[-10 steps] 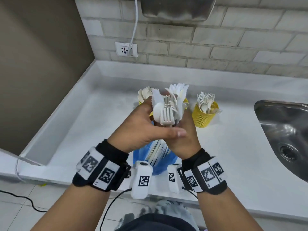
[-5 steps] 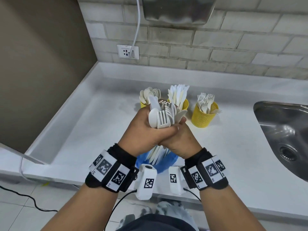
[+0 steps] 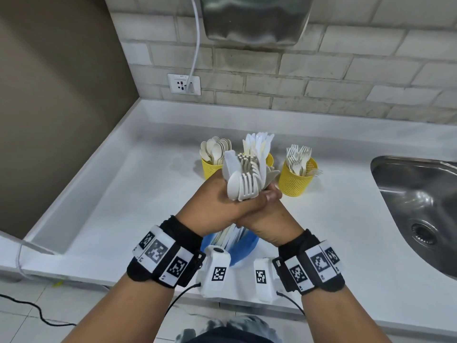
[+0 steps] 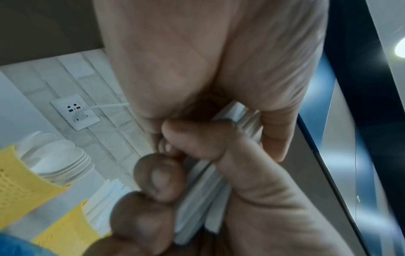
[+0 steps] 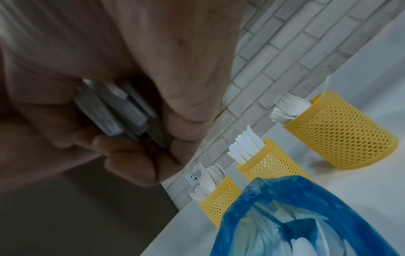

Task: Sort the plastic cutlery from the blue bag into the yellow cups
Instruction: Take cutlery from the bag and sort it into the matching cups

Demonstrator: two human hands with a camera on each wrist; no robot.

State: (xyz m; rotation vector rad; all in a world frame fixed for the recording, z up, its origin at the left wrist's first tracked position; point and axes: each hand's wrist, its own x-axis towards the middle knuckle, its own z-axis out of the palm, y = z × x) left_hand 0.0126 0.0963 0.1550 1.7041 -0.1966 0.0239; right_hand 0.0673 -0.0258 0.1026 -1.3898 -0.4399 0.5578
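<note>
Both hands clasp one mixed bundle of white plastic cutlery upright above the blue bag. My left hand wraps it from the left, with its thumb across the front. My right hand grips it from the right. Fork and spoon heads stick up out of the hands. The handles show between the fingers in the left wrist view and the right wrist view. Three yellow mesh cups stand behind: spoons, knives, forks. More cutlery lies inside the bag.
A steel sink is sunk into the white counter on the right. A brick wall with a socket and white cable runs behind. A steel dispenser hangs above. A brown wall closes off the left.
Both hands have drawn closer together round the bundle, and the left thumb now lies tighter across its front. The bundle stays over the blue bag.
</note>
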